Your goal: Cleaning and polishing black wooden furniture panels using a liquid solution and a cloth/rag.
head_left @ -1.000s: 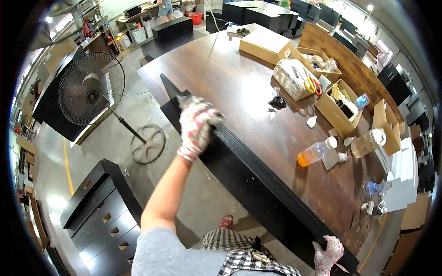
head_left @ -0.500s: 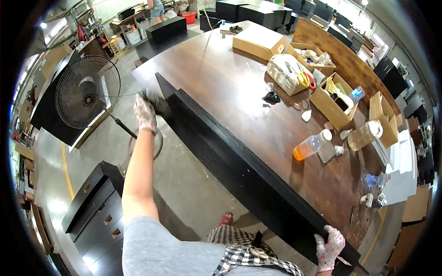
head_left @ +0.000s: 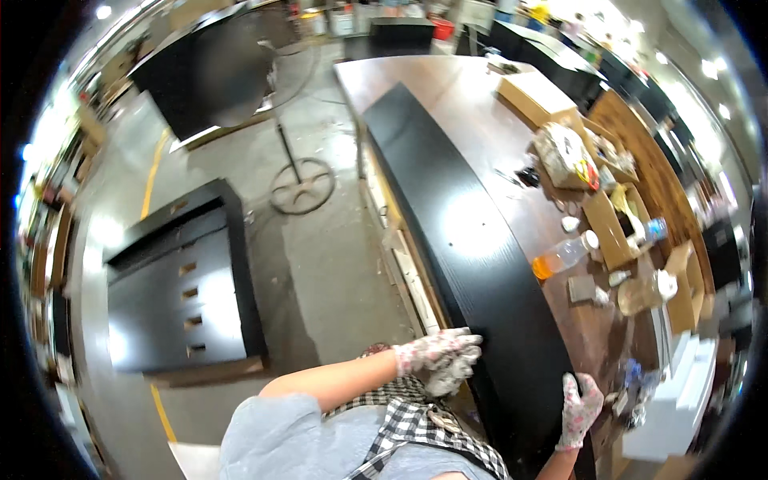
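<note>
A long black board (head_left: 448, 216) lies flat on the brown table, slanting from the far left towards me. Its surface has a bright glare and a few small dark marks. My left hand (head_left: 436, 352), in a patterned white glove, is at the board's near left edge. Its fingers are bent together around a crumpled greyish bundle (head_left: 452, 376) whose kind I cannot make out. Gloved likewise, my right hand (head_left: 580, 412) grips the board's right edge near its close end, with the fingertips partly hidden.
Right of the board, the table (head_left: 552, 316) carries a bottle of orange liquid (head_left: 564, 256), a clear jar (head_left: 644, 294) and open cartons (head_left: 612, 228). A black slotted panel (head_left: 172, 280) lies on the left. Beyond it stands a fan (head_left: 300, 180).
The black board has gone from tilted on its edge to flat on the table. My left hand has come back from its far end to near my body. My right hand stays at the near end.
</note>
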### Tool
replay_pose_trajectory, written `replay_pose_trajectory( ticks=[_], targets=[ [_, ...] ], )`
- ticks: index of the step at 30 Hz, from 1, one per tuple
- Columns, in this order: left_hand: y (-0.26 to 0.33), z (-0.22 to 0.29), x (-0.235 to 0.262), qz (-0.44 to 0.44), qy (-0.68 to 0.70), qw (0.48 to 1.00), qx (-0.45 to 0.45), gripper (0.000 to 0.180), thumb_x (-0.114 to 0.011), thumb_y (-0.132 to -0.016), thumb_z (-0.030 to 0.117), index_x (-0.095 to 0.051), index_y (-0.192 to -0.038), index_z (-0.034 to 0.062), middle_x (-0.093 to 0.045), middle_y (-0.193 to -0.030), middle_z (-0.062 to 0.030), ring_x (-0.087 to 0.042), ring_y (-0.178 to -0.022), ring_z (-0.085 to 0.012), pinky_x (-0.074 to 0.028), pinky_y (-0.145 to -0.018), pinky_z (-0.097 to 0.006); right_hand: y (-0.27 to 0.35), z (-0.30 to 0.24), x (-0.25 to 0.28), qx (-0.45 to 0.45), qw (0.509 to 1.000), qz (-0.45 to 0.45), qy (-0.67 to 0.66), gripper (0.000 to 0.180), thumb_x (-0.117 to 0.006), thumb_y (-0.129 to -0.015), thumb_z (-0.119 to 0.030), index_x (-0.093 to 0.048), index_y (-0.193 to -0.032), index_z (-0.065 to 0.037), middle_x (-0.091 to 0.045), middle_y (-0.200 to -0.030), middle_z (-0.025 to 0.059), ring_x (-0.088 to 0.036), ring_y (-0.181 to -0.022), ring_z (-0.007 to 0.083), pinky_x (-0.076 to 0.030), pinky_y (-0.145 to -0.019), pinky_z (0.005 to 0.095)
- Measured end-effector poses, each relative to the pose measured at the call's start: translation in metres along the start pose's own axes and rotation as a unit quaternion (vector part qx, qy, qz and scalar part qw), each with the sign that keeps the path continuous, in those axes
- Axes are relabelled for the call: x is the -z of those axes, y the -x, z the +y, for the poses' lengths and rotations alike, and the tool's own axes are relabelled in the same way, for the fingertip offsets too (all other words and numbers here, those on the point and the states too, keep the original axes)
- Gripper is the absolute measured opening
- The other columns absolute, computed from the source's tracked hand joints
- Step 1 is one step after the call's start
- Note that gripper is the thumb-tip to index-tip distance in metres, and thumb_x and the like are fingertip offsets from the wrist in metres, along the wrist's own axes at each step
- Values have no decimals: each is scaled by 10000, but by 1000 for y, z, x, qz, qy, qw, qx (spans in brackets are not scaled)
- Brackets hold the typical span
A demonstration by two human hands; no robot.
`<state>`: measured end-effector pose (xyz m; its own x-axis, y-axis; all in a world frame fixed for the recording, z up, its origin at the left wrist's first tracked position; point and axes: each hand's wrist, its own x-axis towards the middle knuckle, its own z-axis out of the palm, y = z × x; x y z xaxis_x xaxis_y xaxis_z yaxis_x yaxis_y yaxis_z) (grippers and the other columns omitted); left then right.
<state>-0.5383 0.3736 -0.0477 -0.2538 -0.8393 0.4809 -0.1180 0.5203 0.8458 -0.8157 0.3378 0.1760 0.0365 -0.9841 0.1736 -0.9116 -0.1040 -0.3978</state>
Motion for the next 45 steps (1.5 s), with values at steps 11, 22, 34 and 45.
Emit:
replay_pose_trajectory(
  ticks=[11, 22, 34, 45],
  targets=[
    [49, 80, -21, 171, 541, 796, 212, 194, -514, -987, 233, -556, -1114, 93, -608, -892, -41, -626, -827, -225, -538, -781, -363, 5, -13, 40, 270, 959, -34, -83, 225, -612, -813, -54, -631, -1026, 18, -667, -916, 162, -643, -834, 276, -491, -754, 340],
    [207, 109, 151, 612, 411, 595, 318, 582, -415, -912, 668, -603, -959, 119, -516, -552, -95, -510, -489, -296, -426, -510, -479, -28, -95, 26, 361, 919, 76, 138, 295, -596, -899, -189, -630, -1129, -6, -614, -1164, 178, -573, -1076, 343, -447, -940, 413],
    [394, 159, 306, 783, 346, 465, 226, 504, -506, -898, 625, -631, -1053, 163, -682, -816, -37, -469, -456, -206, -480, -546, -404, -128, -273, -179, 375, 923, 25, 84, 249, -581, -919, -173, -659, -1047, 25, -631, -1131, 163, -573, -1087, 318, -422, -982, 399],
    [465, 127, 385, 815, 426, 347, 185, 466, -474, -888, 660, -624, -919, 220, -537, -511, -118, -513, -403, -342, -414, -413, -535, -209, -404, -331, 95, 934, -224, -260, 453, -543, -947, -450, -601, -921, -2, -556, -798, 47, -481, -743, 157, -406, -679, 318]
  ],
)
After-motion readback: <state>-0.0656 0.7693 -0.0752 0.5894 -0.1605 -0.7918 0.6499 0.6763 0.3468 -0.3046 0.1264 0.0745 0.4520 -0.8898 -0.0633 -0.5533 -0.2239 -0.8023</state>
